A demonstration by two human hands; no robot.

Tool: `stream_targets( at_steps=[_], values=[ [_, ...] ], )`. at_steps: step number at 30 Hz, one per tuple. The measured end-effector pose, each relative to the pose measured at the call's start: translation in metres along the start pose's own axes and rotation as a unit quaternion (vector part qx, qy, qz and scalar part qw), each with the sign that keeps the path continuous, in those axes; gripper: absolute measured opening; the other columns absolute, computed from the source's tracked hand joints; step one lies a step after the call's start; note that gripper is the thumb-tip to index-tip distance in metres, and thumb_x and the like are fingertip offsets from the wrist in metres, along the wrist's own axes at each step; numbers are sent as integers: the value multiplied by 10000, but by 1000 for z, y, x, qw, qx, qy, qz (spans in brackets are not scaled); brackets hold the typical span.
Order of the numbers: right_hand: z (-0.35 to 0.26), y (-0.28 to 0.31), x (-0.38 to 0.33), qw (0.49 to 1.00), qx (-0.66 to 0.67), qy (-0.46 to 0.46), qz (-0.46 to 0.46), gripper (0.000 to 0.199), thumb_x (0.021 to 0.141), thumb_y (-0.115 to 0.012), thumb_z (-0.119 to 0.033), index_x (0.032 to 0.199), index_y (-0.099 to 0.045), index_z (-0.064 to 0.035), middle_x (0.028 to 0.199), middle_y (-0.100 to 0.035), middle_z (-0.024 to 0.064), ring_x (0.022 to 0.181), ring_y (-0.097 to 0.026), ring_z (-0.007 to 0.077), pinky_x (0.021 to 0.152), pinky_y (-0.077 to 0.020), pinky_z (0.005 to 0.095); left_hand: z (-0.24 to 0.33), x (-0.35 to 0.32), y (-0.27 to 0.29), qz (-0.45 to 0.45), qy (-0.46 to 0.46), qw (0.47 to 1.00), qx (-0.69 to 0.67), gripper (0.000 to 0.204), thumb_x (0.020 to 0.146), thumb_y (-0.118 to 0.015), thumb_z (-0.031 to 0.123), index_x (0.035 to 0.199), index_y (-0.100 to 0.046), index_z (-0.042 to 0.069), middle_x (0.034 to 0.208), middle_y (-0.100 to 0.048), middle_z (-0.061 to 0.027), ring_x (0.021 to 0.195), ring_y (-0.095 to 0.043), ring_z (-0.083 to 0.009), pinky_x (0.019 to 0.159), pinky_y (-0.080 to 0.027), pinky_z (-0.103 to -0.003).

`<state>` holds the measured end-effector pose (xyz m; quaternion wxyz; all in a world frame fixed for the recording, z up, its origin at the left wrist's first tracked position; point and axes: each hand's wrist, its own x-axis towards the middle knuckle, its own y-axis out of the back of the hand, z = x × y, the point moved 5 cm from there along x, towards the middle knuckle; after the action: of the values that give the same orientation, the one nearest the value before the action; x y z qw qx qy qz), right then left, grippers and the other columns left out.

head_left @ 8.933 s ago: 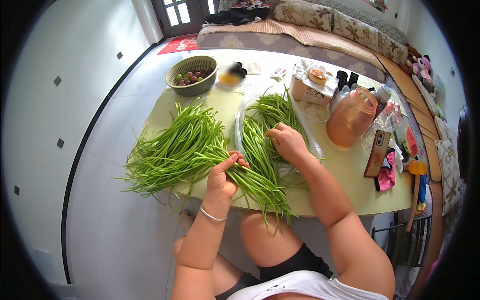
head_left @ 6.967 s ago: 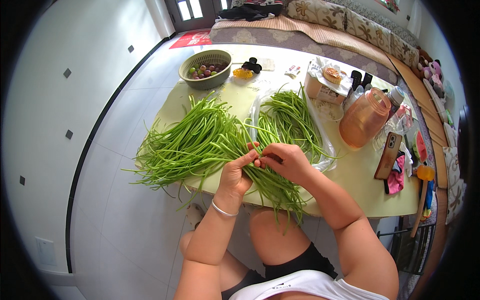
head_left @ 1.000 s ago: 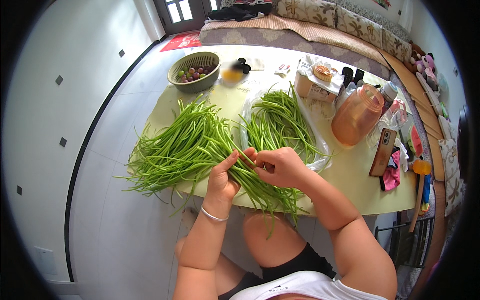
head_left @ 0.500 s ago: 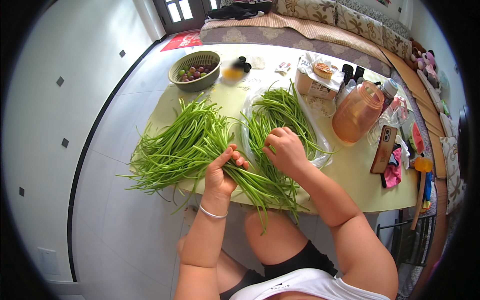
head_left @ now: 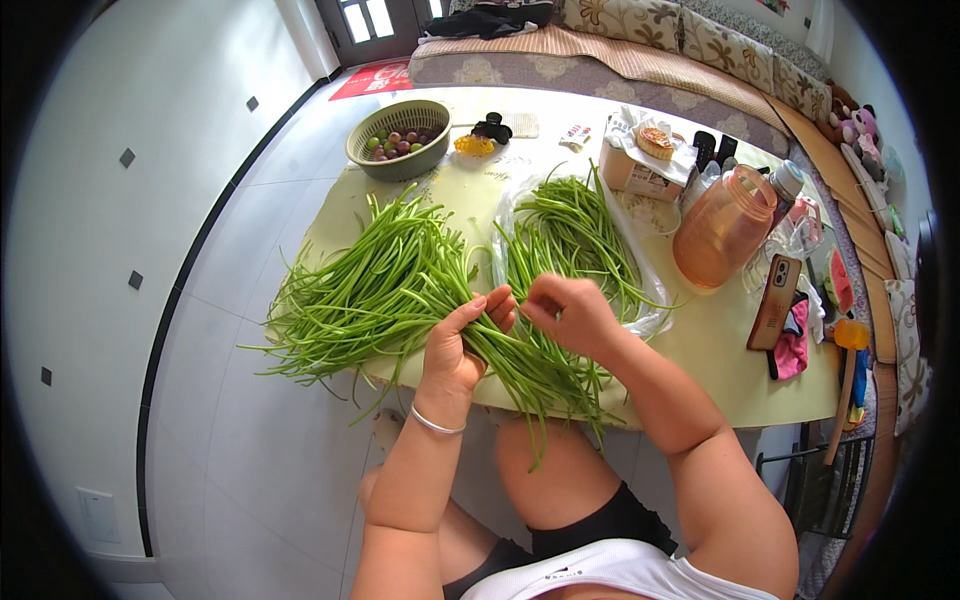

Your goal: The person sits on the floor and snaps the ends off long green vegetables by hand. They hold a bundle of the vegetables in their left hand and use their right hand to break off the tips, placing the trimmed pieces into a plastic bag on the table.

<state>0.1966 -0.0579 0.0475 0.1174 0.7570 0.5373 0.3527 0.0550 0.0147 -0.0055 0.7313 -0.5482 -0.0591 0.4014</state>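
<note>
A bunch of long, thin green vegetable stems (head_left: 365, 270) lies across the table's near left side, its ends hanging over the front edge. My left hand (head_left: 460, 345) is closed round the middle of this bunch, thumb on top. Close beside its fingertips is my right hand (head_left: 575, 312), fingers curled in a pinch; whatever is between them is hidden. Beyond my right hand, more green stems (head_left: 575, 225) lie coiled on a clear plastic bag (head_left: 652, 318).
A colander (head_left: 440, 150) of grapes (head_left: 397, 143) stands at the far left. Toward the right are a box (head_left: 640, 175) with a pastry (head_left: 655, 142) on top, a pink translucent jug (head_left: 722, 230), a bottle (head_left: 787, 180) and an upright phone (head_left: 775, 303). A sofa (head_left: 600, 70) runs behind the table.
My right hand has drawn nearer to my left hand, away from the stems on the bag. My left hand keeps its hold on the bunch. The whole view has shifted slightly.
</note>
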Motion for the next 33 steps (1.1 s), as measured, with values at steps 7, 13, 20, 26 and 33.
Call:
stream_targets(
  at_steps=[7,13,20,26,33],
  values=[
    [11,7,1,993,-114,-31,22,256,795,-724,-304,777,-583,-91,649,-599,97,595,-605,308,548,-470,415,0,12,16,-41,-9,999,-21,137,864,-629,63,984,-589,11,839,-647,-106,756,-622,-240,773,-521,-427],
    [43,16,4,942,-300,-122,-87,335,786,-695,-387,775,-597,-67,762,-647,125,722,-642,332,651,-499,443,-2,8,8,-50,9,999,-11,212,849,-664,55,1044,-585,30,780,-628,-66,697,-610,-209,745,-513,-400],
    [37,27,5,971,-163,-164,65,166,781,-639,-212,760,-620,-49,714,-654,119,678,-640,307,635,-498,417,-2,6,12,-59,27,998,-13,225,833,-679,30,1046,-608,24,823,-646,-81,691,-614,-187,717,-522,-363],
    [1,19,2,999,-21,-35,31,111,782,-677,-138,803,-608,-53,648,-630,96,533,-593,252,525,-481,319,-2,0,4,-8,23,1000,6,135,844,-648,32,971,-615,0,919,-680,-135,780,-653,-229,788,-540,-416],
    [10,-3,-1,995,-47,-53,-73,203,830,-682,-258,756,-613,-82,605,-599,94,531,-589,299,493,-458,401,-2,3,11,-50,4,999,-14,70,853,-635,48,901,-622,0,878,-677,-134,764,-652,-235,816,-537,-425]
  ],
)
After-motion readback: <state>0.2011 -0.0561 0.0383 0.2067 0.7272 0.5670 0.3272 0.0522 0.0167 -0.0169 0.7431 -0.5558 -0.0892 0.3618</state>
